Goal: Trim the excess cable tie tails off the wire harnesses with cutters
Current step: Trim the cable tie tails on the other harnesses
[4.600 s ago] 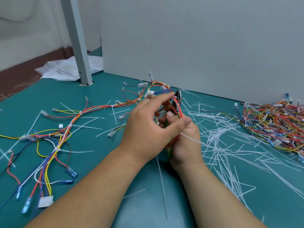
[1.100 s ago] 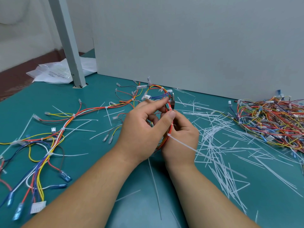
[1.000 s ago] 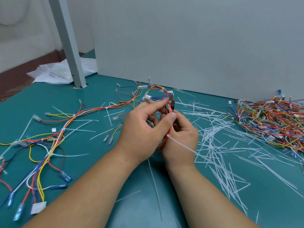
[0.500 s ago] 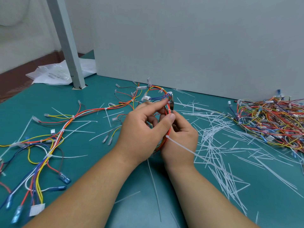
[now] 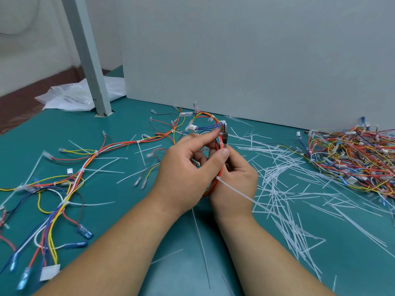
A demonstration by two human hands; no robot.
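My left hand (image 5: 188,169) pinches a red-and-orange wire harness (image 5: 119,145) between thumb and forefinger above the green mat (image 5: 119,206). Right behind it, my right hand (image 5: 235,184) grips the cutters (image 5: 224,134); only their metal jaws show, at the harness by my left fingertips. A long white cable tie tail (image 5: 237,194) sticks out of the bundle lower down, slanting right across my right hand. The rest of the harness trails left over the mat, with blue terminals and white connectors.
A heap of tangled harnesses (image 5: 352,159) lies at the right. Several cut white tie tails (image 5: 282,189) litter the mat right of my hands. A grey panel (image 5: 235,60) stands close behind, a grey post (image 5: 89,60) and plastic bags (image 5: 72,97) at back left.
Since 4.6 s ago the green cutter handle has gone out of sight behind my left hand. Over the last second my hands have hardly moved; the long tie tail still sticks out.
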